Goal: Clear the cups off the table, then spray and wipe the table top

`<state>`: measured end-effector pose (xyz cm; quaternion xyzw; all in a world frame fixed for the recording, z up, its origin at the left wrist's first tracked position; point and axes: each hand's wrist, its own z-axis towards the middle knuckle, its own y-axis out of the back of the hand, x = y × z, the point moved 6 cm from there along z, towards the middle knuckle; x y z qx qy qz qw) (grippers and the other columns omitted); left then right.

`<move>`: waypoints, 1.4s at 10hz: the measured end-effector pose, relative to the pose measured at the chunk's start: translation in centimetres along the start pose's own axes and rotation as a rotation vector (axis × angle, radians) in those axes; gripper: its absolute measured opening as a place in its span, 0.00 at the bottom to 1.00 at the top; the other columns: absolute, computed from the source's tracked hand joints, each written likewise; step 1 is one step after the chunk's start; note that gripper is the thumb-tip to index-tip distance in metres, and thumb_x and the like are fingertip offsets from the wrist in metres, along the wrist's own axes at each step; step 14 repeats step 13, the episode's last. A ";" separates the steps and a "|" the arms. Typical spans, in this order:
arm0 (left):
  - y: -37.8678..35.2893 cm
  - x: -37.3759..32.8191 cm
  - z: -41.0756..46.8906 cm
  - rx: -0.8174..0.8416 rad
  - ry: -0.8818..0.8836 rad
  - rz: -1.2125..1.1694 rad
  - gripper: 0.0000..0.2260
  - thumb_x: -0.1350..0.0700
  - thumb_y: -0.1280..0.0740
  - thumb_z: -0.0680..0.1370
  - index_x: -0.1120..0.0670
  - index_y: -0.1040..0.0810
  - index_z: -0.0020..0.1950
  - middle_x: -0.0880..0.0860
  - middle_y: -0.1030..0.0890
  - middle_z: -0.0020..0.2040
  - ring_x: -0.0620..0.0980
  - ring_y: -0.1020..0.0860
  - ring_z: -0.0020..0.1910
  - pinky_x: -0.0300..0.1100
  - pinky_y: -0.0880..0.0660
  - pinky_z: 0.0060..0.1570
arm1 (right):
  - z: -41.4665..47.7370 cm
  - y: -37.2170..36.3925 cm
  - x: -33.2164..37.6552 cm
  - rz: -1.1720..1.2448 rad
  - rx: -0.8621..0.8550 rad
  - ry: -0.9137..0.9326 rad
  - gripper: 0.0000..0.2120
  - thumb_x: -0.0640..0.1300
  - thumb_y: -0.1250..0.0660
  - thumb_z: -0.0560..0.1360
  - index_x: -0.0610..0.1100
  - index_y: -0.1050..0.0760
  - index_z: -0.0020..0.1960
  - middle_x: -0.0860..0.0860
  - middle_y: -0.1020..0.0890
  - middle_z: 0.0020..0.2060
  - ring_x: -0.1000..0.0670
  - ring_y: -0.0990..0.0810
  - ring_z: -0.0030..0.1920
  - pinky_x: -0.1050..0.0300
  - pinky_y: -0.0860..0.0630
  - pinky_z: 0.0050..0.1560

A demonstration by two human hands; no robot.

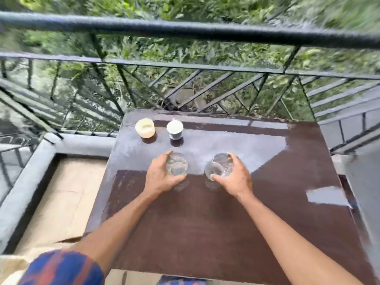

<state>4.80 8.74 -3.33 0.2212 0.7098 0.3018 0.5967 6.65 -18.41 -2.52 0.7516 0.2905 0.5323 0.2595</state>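
Table (pixel 205 223): dark reddish-brown, pale grey sheen patches. Left glass (pixel 177 166), right glass (pixel 220 166): clear. Left cup (pixel 145 127): pale yellow. Right cup (pixel 174 129): white, dark lower part. Railing (pixel 185 29): dark grey, diagonal bars. Sleeve (pixel 61 268): blue with orange-red blotches. Floor (pixel 61 192): beige. Foliage (pixel 144 48): green.

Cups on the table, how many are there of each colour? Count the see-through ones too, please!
Clear glasses: 2, the left glass gripped by the left hand and the right glass gripped by the right hand
Pale yellow cup: 1
White cup: 1
Total: 4
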 end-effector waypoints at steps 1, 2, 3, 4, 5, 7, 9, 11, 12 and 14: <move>-2.5 -3.5 4.7 0.078 -0.072 0.047 0.45 0.38 0.23 0.60 0.50 0.30 0.74 0.52 0.19 0.61 0.52 0.21 0.60 0.51 0.24 0.62 | 2.8 2.6 -1.7 0.014 -0.075 -0.062 0.48 0.66 0.22 0.57 0.56 0.30 0.75 0.54 0.19 0.67 0.45 0.20 0.67 0.49 0.23 0.65; -4.3 -7.5 8.3 0.125 -0.089 0.096 0.44 0.45 0.21 0.61 0.54 0.31 0.75 0.56 0.21 0.65 0.56 0.24 0.63 0.49 0.27 0.64 | 6.1 4.7 -2.3 -0.015 -0.114 -0.096 0.46 0.60 0.18 0.62 0.56 0.32 0.77 0.52 0.21 0.71 0.43 0.22 0.70 0.48 0.25 0.67; -6.4 -9.2 12.3 0.155 -0.094 0.115 0.45 0.45 0.21 0.61 0.54 0.32 0.76 0.58 0.21 0.64 0.58 0.23 0.63 0.49 0.27 0.64 | 9.7 6.0 -2.4 -0.036 -0.137 -0.127 0.45 0.61 0.19 0.63 0.55 0.32 0.76 0.52 0.22 0.71 0.42 0.22 0.69 0.49 0.25 0.66; -7.2 -10.4 14.7 0.149 -0.097 0.100 0.45 0.45 0.22 0.61 0.53 0.32 0.75 0.57 0.21 0.65 0.57 0.23 0.64 0.51 0.26 0.65 | 12.3 6.6 -1.9 -0.067 -0.134 -0.118 0.45 0.62 0.20 0.64 0.54 0.32 0.76 0.53 0.22 0.72 0.43 0.22 0.70 0.50 0.25 0.66; -8.1 -10.9 16.9 0.148 -0.102 0.099 0.43 0.45 0.21 0.62 0.53 0.31 0.74 0.56 0.21 0.65 0.57 0.23 0.64 0.50 0.26 0.65 | 14.7 7.0 -1.6 -0.084 -0.123 -0.118 0.48 0.62 0.21 0.65 0.56 0.35 0.80 0.53 0.23 0.73 0.44 0.23 0.72 0.48 0.26 0.68; -9.1 -11.0 18.6 0.162 -0.112 0.110 0.47 0.34 0.29 0.59 0.54 0.31 0.73 0.57 0.22 0.64 0.58 0.24 0.62 0.52 0.26 0.62 | 17.4 6.9 -1.1 -0.122 -0.122 -0.108 0.50 0.60 0.20 0.68 0.54 0.39 0.84 0.49 0.26 0.77 0.42 0.26 0.76 0.48 0.28 0.71; -9.5 -10.5 18.9 0.189 -0.098 0.156 0.49 0.32 0.31 0.58 0.54 0.35 0.75 0.59 0.23 0.64 0.59 0.25 0.62 0.54 0.26 0.63 | 17.8 6.4 -1.4 -0.100 -0.108 -0.121 0.53 0.62 0.19 0.67 0.55 0.41 0.85 0.49 0.28 0.78 0.42 0.28 0.77 0.45 0.29 0.73; -9.3 -10.7 18.3 0.181 -0.139 0.229 0.50 0.41 0.23 0.67 0.51 0.46 0.81 0.58 0.28 0.67 0.58 0.29 0.65 0.53 0.29 0.65 | 17.1 6.7 -2.1 -0.026 -0.082 -0.154 0.56 0.58 0.18 0.66 0.57 0.45 0.86 0.50 0.27 0.79 0.43 0.28 0.78 0.45 0.28 0.73; -7.7 -10.8 16.9 0.121 -0.179 0.219 0.45 0.41 0.25 0.68 0.51 0.41 0.79 0.58 0.28 0.67 0.58 0.29 0.65 0.54 0.28 0.63 | 15.8 7.1 -2.9 0.014 -0.098 -0.197 0.48 0.53 0.20 0.71 0.56 0.41 0.84 0.49 0.20 0.71 0.42 0.23 0.73 0.49 0.27 0.68; -5.9 -9.7 14.0 0.116 -0.224 0.185 0.32 0.44 0.27 0.72 0.53 0.30 0.73 0.56 0.24 0.64 0.55 0.24 0.62 0.52 0.26 0.61 | 12.9 7.0 -4.2 0.031 -0.081 -0.257 0.33 0.50 0.24 0.76 0.52 0.30 0.79 0.48 0.14 0.58 0.43 0.19 0.66 0.52 0.27 0.61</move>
